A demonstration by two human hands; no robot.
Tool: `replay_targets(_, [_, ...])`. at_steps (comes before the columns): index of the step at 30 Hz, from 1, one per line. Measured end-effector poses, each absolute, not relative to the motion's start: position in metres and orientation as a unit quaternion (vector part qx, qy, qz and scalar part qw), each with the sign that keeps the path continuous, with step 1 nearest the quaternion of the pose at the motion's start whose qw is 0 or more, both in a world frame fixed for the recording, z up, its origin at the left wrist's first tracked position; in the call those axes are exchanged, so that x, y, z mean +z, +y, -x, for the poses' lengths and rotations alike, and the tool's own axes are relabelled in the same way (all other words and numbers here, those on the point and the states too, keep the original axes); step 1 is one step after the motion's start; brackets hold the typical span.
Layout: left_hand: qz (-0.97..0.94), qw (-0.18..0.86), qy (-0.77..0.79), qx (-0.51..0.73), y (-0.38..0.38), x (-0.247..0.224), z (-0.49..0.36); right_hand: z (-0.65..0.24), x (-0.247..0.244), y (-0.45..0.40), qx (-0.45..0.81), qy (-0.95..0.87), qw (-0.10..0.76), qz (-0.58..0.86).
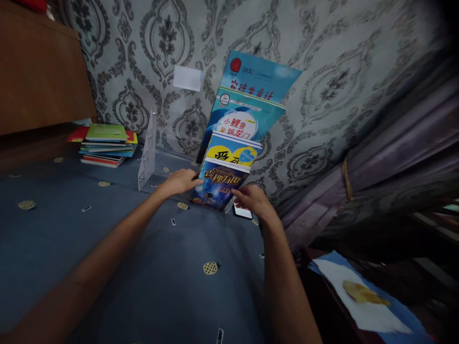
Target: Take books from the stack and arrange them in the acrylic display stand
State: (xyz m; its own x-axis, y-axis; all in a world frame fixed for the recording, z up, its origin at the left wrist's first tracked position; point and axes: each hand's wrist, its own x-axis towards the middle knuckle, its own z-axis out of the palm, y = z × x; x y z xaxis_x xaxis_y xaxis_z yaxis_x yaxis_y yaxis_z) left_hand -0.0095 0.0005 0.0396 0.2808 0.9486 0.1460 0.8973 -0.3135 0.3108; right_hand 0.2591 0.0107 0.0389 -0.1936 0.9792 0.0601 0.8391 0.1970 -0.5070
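A clear acrylic book rack [146,157] stands against the wall, with books in stepped rows on its right side. At the front is a dark blue book [218,188] with gold title lettering, leaning back. My left hand [182,181] touches its left edge, thumb along the side. On the opposite edge my right hand [254,199] presses with its fingertips, so the book is held between both hands. Behind it rise a yellow-and-blue book [224,152], a teal book [229,114] with a white oval, and a taller light blue book [260,76].
Several books lie in a stack [107,145] at left, beside a wooden cabinet [43,71]. A phone [243,211] rests by my right hand. A patterned blue cloth [143,267] covers the surface. At right are a purple curtain [322,191] and papers [355,296].
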Motion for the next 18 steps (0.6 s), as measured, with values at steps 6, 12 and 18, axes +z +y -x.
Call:
replay_targets(6, [-0.797,0.11,0.572,0.159,-0.004,0.047,0.01,-0.262,0.046,0.006,0.235,-0.741,0.142,0.613])
replay_targets(12, [-0.808,0.108,0.56,0.15,-0.006,0.048,0.011,-0.262,0.053,-0.001,0.23,-0.773,0.104,0.582])
replay_targets(18, [-0.827,0.112,0.523,0.175,-0.024,0.077,0.035,-0.248,0.067,-0.017,0.226,-0.851,0.047,0.471])
